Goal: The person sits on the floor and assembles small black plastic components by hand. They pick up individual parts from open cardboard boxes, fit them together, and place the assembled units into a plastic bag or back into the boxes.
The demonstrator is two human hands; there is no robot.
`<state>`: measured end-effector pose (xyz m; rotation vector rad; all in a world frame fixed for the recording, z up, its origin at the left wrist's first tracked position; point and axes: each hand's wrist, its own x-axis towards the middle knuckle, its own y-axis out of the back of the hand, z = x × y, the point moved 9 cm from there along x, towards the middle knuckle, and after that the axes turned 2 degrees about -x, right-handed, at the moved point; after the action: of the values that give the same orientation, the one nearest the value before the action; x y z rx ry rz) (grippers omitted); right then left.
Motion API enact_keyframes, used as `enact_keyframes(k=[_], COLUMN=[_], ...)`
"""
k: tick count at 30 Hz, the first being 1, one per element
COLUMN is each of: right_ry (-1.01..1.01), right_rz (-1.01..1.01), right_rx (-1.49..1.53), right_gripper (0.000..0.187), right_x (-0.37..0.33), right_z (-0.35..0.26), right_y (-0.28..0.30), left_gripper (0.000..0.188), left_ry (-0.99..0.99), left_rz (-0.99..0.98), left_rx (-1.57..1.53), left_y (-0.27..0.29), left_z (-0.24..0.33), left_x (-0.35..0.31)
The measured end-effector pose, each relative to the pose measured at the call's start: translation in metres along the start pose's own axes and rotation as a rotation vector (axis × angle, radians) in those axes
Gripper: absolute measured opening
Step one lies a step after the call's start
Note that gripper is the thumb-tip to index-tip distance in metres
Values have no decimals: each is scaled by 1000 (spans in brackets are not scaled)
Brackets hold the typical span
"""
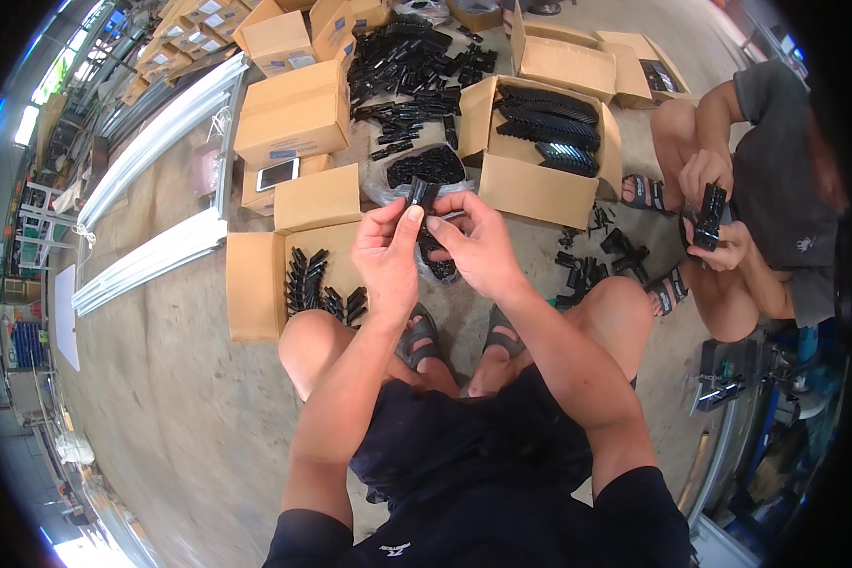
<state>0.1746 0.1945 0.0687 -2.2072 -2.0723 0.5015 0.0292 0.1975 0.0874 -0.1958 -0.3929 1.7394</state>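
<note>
Between my two hands, in front of my knees, is a small black plastic part (423, 192). My left hand (388, 241) is closed on it, the thumb pressed along its side. From the other side my right hand (478, 241) pinches at it with thumb and fingers. Just behind and below sits a clear plastic bag (379, 180) filled with small black pieces (428, 166). By my left knee an open cardboard box (256, 284) holds several black parts (305, 281) standing in rows.
Beyond lies a large heap of black parts (398, 57). An open carton (540, 189) holds stacked rows of them. A phone or tablet (277, 173) rests on a box at left, near long white metal profiles (161, 256). At right a co-worker's hands (705, 180) hold another black part (710, 216).
</note>
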Motion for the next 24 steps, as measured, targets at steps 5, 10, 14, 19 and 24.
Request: enact_keyframes(k=[5, 10, 14, 19, 24], right_ry=[345, 4, 219, 41, 486], right_rz=[41, -55, -14, -14, 59], right_rx=[-341, -49, -238, -67, -400], right_gripper=[13, 12, 13, 12, 12], right_x=[7, 1, 9, 6, 0], right_z=[-14, -1, -3, 4, -28], right_y=[14, 3, 13, 16, 11], left_gripper=[18, 19, 19, 18, 20], left_ry=[9, 18, 21, 52, -21], left_rz=[-17, -19, -35, -4, -5], left_rx=[-20, -35, -47, 108, 80], left_y=[-5, -2, -1, -9, 3], left_z=[1, 0, 1, 3, 3], left_x=[-1, -2, 0, -3, -3])
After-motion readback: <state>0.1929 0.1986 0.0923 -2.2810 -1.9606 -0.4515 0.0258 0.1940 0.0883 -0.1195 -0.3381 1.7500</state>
